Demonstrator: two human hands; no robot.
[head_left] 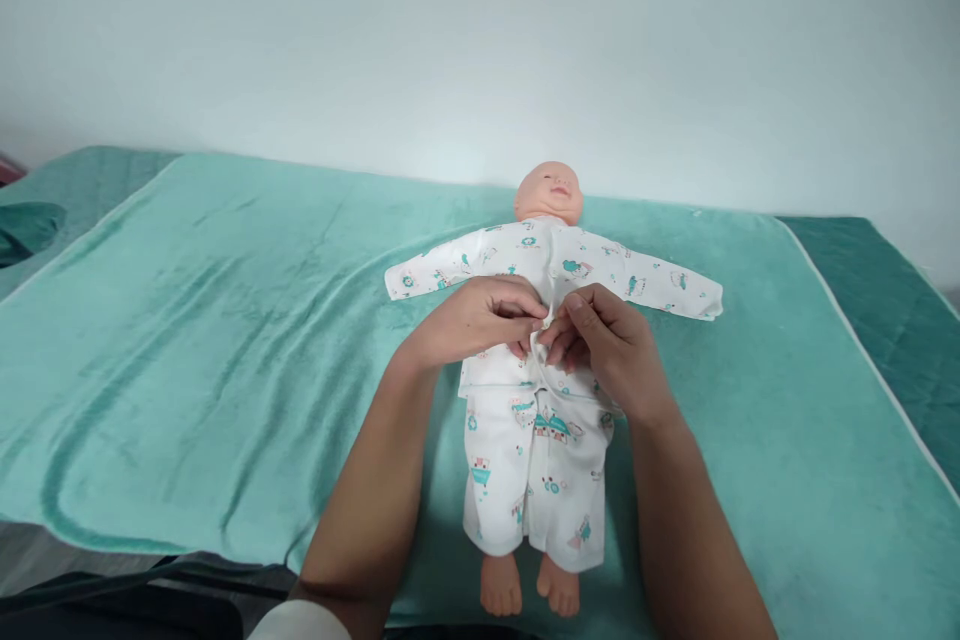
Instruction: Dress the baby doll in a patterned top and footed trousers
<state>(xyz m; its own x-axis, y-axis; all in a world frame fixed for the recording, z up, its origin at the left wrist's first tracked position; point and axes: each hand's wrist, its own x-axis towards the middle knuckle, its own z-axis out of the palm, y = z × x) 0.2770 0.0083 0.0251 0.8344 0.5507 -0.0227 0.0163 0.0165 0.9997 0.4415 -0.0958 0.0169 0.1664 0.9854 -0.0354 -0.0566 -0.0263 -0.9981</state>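
A baby doll [550, 192] lies on its back, dressed in a white printed shirt [525, 245] and matching trousers [495, 480]. Its sleeves stretch out to both sides, and its bare feet point toward me. Over the belly, my left hand [499, 313] pinches one front edge of the shirt. From the other side my right hand [607, 335] pinches the facing edge, fingertips almost touching the left ones. The shirt front is together above my hands and parts slightly below them. Whatever fastener lies between my fingertips is too small to make out.
A light green plush blanket [225, 340] with folds on its left side covers the table. Darker green cloth [877, 320] shows at the right. Behind the doll's head rises a pale wall [480, 50]. The table's near edge is at lower left, above a grey floor [37, 560].
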